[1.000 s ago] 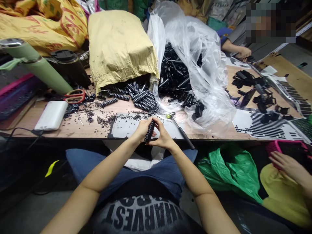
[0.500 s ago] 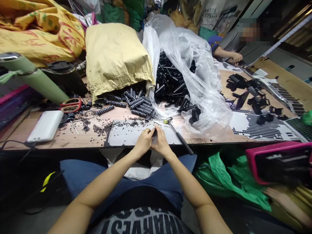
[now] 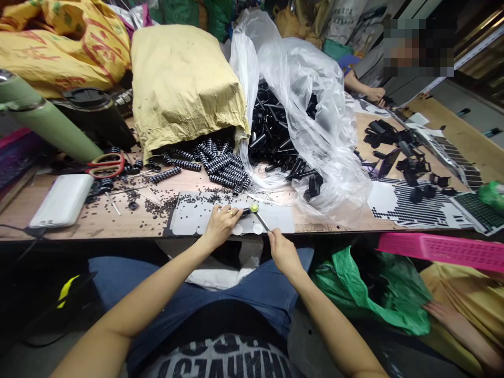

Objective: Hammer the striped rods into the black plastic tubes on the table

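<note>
My right hand (image 3: 284, 253) is closed around the handle of a small hammer (image 3: 263, 221) with a yellow-green head. The head meets or lies just over the end of a small black part (image 3: 247, 211); I cannot tell whether they touch. My left hand (image 3: 221, 227) is closed on that part, holding it down at the near side of a pale mat (image 3: 189, 218). Fingers cover much of the part. Tiny dark bits (image 3: 159, 205) are scattered over the mat's far edge and the wood to its left.
Black ridged rods (image 3: 222, 165) spill from a yellow sack (image 3: 189, 79). Beside it, a clear plastic bag (image 3: 315, 121) holds black parts. Scissors (image 3: 105, 167), a white box (image 3: 62, 200) and a green flask (image 3: 51, 123) stand left. Another person's hand (image 3: 376, 95) works at back right.
My hands were together at the mat, with the hammer lying to the right. Now my right hand has picked up the hammer and brought its head to the black part. The pink basket shifted.
</note>
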### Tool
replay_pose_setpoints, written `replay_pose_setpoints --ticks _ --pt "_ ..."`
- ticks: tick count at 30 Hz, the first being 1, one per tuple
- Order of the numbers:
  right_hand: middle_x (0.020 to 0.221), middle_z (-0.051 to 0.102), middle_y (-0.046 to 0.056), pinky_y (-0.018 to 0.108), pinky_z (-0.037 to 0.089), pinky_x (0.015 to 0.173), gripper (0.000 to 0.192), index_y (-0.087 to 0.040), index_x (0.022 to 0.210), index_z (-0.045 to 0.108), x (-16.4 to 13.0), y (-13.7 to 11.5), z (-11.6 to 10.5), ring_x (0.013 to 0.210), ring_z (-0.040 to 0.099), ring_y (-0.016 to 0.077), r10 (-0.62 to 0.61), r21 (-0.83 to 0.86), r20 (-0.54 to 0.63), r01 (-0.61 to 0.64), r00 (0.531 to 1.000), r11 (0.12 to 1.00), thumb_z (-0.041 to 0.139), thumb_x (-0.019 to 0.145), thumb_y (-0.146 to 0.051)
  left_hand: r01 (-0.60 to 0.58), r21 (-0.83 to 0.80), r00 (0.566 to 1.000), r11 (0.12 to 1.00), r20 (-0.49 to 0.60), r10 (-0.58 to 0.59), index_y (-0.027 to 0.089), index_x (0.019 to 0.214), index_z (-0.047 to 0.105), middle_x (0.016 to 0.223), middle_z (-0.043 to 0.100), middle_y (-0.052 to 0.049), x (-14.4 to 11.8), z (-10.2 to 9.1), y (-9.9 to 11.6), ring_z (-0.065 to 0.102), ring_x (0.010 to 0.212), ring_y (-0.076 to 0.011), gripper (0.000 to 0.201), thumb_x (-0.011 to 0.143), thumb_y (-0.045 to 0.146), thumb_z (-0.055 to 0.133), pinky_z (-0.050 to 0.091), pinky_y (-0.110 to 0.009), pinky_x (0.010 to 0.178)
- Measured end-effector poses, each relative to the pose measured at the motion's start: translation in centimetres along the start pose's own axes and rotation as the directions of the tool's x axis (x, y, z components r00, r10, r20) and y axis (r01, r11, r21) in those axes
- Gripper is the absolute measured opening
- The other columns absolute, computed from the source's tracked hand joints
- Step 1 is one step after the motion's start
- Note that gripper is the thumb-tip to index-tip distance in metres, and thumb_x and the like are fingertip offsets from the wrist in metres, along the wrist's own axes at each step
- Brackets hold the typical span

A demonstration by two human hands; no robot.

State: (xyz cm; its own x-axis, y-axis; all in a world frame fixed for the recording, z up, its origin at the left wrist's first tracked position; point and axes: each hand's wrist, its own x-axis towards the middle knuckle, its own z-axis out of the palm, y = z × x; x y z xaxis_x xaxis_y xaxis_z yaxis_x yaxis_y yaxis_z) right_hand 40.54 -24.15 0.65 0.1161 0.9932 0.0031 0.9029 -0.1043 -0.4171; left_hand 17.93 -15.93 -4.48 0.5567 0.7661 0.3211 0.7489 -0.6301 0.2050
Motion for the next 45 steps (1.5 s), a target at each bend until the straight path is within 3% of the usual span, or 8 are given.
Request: replay_pose_setpoints --ticks 3,11,19,27,32,37,41,45 --pt "0.064 0.061 0.002 0.024 0.033 0.054 0.032 -0.021 0.089 0.055 -0.3 -1.5 -0.2 0.055 0.058 0.0178 0.014 -0.062 0.114 -0.007 0.993 0.998 0.029 0.099 -0.037 0.021 0.025 1.0 0.999 0.02 -0.021 0.019 0.132 0.055 0.118 0.065 -0.015 0.1 0.2 0.6 0.056 0.113 -0.0279 0.044 0.093 0.013 0.034 0.034 -0.05 0.099" --pt "0.07 0.063 0.003 0.024 0.042 0.056 0.039 -0.021 0.101 0.056 -0.9 -7.0 -2.3 0.056 0.059 0.0157 -0.232 0.313 -0.124 0.259 0.965 0.914 0.026 0.099 -0.046 0.009 0.051 0.996 0.999 0.084 -0.013 -0.002 0.144 0.032 0.148 0.035 -0.027 0.4 1.8 4.3 0.021 0.143 -0.0349 0.073 0.091 0.047 0.04 0.012 -0.054 0.115" --pt "0.079 0.068 0.007 0.027 0.039 0.057 0.032 -0.021 0.096 0.058 -0.6 -7.8 1.7 0.064 0.065 0.0221 -0.259 -0.005 0.288 0.272 0.922 0.962 0.03 0.099 -0.037 -0.009 0.003 0.999 1.0 0.041 0.009 -0.002 0.143 0.031 0.148 0.034 -0.026 0.7 3.2 2.8 0.029 0.14 -0.0347 0.059 0.091 0.025 0.037 0.024 -0.05 0.112" --pt "0.069 0.062 0.005 0.027 0.028 0.056 0.038 -0.019 0.095 0.059 4.4 -3.1 -1.7 0.058 0.055 0.019 -0.048 -0.158 -0.063 0.038 0.997 0.987 0.028 0.1 -0.041 0.092 -0.143 0.995 0.985 0.06 -0.084 0.012 0.12 0.057 0.099 0.063 -0.016 0.4 -1.9 4.1 0.057 0.093 -0.0254 0.034 0.091 0.013 0.04 0.048 -0.038 0.077" --pt "0.082 0.065 0.013 0.031 0.033 0.064 0.034 -0.015 0.098 0.059 8.1 2.7 -1.1 0.073 0.058 0.0241 0.102 -0.33 -0.042 -0.11 0.994 0.938 0.035 0.098 -0.039 0.447 -0.073 0.885 0.892 -0.11 -0.452 0.011 0.118 0.057 0.106 0.06 -0.021 1.1 -5.6 -6.3 0.054 0.097 -0.0301 0.034 0.096 0.026 0.036 0.044 -0.043 0.08" --pt "0.105 0.063 0.017 0.037 0.039 0.086 0.028 -0.013 0.105 0.059 10.1 2.4 -0.4 0.1 0.054 0.0281 -0.181 -0.237 -0.143 0.144 0.973 0.961 0.042 0.095 -0.033 0.627 0.124 0.778 0.769 -0.054 -0.626 0.006 0.106 0.06 0.115 0.055 -0.025 2.9 -6.3 -18.0 0.042 0.115 -0.0394 0.03 0.09 0.028 0.047 0.034 -0.051 0.092" --pt "0.108 0.062 0.014 0.037 0.038 0.093 0.023 -0.015 0.104 0.06 14.1 -0.8 0.3 0.106 0.051 0.0267 -0.293 -0.078 -0.123 0.285 0.948 0.955 0.044 0.093 -0.028 0.621 0.11 0.783 0.776 -0.034 -0.622 0.007 0.099 0.06 0.112 0.056 -0.025 2.4 -5.4 -18.4 0.045 0.113 -0.0372 0.027 0.089 0.027 0.046 0.034 -0.048 0.094" --pt "0.12 0.059 0.018 0.04 0.032 0.102 0.025 -0.013 0.111 0.057 20.2 -4.0 0.9 0.118 0.048 0.0279 -0.026 0.142 -0.109 0.042 0.994 0.989 0.051 0.09 -0.026 0.58 -0.332 0.731 0.744 -0.189 -0.655 0.01 0.104 0.058 0.102 0.061 -0.017 2.2 -5.4 -14.7 0.059 0.094 -0.0269 0.031 0.089 0.035 0.045 0.044 -0.037 0.084"
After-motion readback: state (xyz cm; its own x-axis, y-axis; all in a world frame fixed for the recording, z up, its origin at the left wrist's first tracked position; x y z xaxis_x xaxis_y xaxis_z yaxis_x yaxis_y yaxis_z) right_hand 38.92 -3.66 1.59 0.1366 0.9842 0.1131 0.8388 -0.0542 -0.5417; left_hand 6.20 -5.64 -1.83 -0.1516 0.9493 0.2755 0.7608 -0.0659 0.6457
